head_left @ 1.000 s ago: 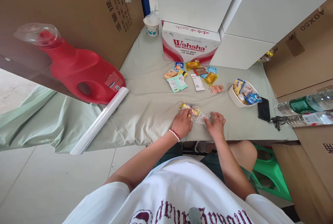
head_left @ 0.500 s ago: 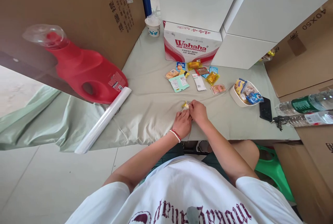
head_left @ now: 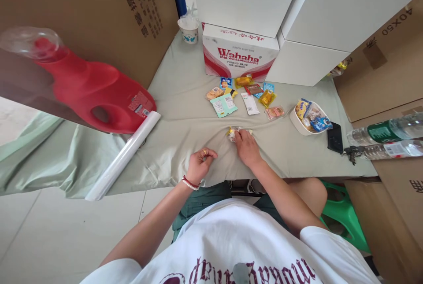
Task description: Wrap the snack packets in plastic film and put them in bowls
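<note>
A small snack packet (head_left: 231, 134) in a clear and yellow wrapper lies on the cloth, partly hidden under my right hand (head_left: 247, 147). The fingers of that hand are closed on it from the right and front. To the left, apart from the packet, my left hand (head_left: 199, 164) hovers near the front edge with thumb and forefinger pinched together; anything between them is too small to make out. Behind the packet are a mint green packet (head_left: 224, 105), a white packet (head_left: 250, 103), a pink packet (head_left: 275, 112) and several other wrapped snacks.
A white bowl (head_left: 299, 124) of wrapped snacks stands at right beside a black phone (head_left: 335, 138) and plastic bottles (head_left: 380, 133). At left lie a red jug (head_left: 99, 90) and a white roll (head_left: 125, 154). A Wahaha carton (head_left: 239, 53) and paper cup (head_left: 189, 32) stand behind.
My left hand has come off the packet and moved left, toward the front edge. My right hand stays on the packet, which shows more now. The view has shifted slightly.
</note>
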Demonstrator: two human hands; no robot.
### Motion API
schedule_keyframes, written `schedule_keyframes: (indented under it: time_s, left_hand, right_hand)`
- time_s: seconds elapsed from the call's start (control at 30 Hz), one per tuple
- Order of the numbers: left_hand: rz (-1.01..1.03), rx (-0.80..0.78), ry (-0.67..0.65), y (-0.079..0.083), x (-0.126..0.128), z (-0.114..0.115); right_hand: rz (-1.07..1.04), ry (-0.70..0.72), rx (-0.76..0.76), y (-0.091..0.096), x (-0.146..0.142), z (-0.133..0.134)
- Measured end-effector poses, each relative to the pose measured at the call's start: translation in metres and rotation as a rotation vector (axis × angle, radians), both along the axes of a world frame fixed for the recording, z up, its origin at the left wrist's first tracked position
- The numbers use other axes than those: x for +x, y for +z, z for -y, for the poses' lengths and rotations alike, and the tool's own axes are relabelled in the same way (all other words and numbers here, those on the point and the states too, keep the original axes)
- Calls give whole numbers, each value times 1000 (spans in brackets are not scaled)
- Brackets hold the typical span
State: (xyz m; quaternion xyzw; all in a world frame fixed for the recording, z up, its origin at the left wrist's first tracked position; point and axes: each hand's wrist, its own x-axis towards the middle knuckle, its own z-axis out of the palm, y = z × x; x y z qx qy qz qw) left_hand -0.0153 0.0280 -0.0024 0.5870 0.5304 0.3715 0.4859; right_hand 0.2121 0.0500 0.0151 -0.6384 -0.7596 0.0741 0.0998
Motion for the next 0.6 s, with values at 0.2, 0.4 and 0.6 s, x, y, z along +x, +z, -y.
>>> schedule_keyframes:
  time_s: [0.2,0.4,0.6]
  left_hand:
    - [148,-67,48,23,11,12]
    - [542,-234,-44,31,72,0]
    - [425,-261,-263,22,113,-1]
  right_hand:
    - [-781,-257,-16,19,24,-6]
    - [-1609,-349,-435,26,20,42]
    - [-1390,-323,-361,31,51,80]
